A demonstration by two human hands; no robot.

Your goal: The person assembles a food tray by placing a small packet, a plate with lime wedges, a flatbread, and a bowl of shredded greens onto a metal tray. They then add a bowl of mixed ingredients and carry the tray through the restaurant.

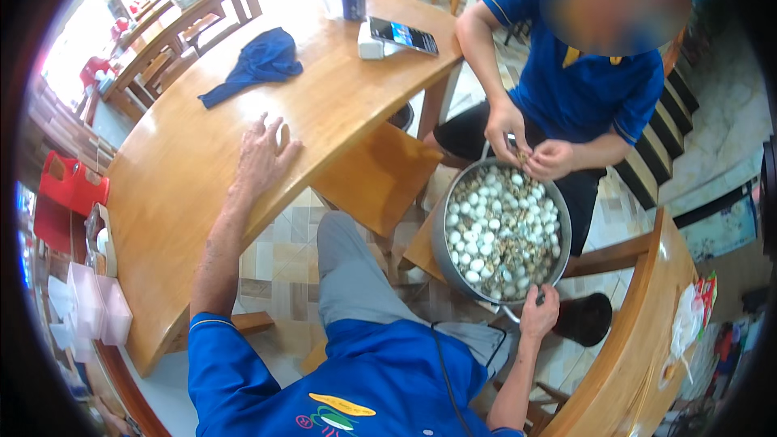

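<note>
Your right hand (540,311) pinches the near rim of the metal pot (438,235) of small pale eggs (498,231), which sits on a stool beside the wooden table | your left hand (261,154) lies flat, fingers spread, at the table's (186,186) near edge | opposite, a person's hands (530,150) peel an egg over the pot's far rim | a blue cloth (257,63) lies further along the tabletop.

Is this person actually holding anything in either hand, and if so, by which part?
The right hand grips the big metal pot of small eggs by its near rim. The left hand holds nothing; it rests flat on the wooden table.
</note>
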